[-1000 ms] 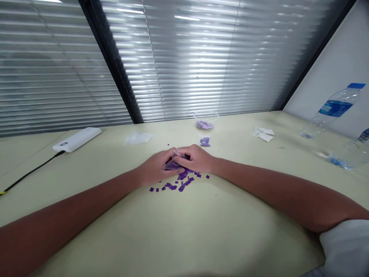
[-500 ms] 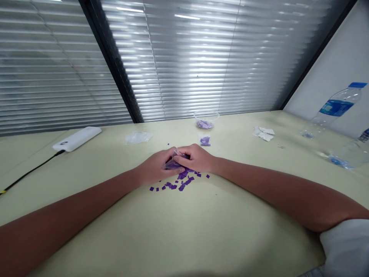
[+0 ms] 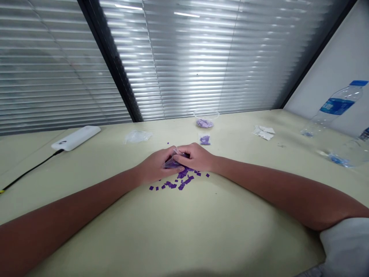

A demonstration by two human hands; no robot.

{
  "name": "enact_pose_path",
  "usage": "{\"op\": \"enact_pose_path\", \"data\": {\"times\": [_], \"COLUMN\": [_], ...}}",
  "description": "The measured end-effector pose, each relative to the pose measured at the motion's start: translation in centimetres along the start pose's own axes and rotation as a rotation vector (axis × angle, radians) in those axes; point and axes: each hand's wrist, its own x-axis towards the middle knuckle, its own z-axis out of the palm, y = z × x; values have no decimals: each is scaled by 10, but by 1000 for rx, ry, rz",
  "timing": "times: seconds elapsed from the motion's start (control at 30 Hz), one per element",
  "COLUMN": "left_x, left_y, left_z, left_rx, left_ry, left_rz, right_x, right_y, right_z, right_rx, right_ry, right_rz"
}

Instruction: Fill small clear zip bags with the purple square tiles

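My left hand (image 3: 154, 167) and my right hand (image 3: 197, 157) meet at the middle of the pale table (image 3: 201, 223). Both are closed on a small clear plastic bag (image 3: 173, 161) with purple pieces inside, held between the fingertips just above the table. Under and in front of the hands lies a scatter of small purple square pieces (image 3: 180, 182). Most fingertips are hidden behind the bag and each other.
Farther back stand a clear cup with pale purple pieces (image 3: 205, 118), a small filled bag (image 3: 205, 140) and an empty clear bag (image 3: 137, 136). A white power bank (image 3: 76, 137) with black cable lies left. White packets (image 3: 263, 132) and water bottles (image 3: 334, 109) sit right.
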Motion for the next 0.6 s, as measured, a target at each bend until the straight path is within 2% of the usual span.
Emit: {"op": "enact_pose_path", "data": {"times": [0.6], "left_x": [-1], "left_y": [1], "left_z": [1], "left_rx": [-13], "left_ry": [7], "left_rz": [-15], "right_x": [0], "right_y": [0], "right_z": [0], "right_rx": [-7], "right_ry": [-13], "right_rz": [19]}}
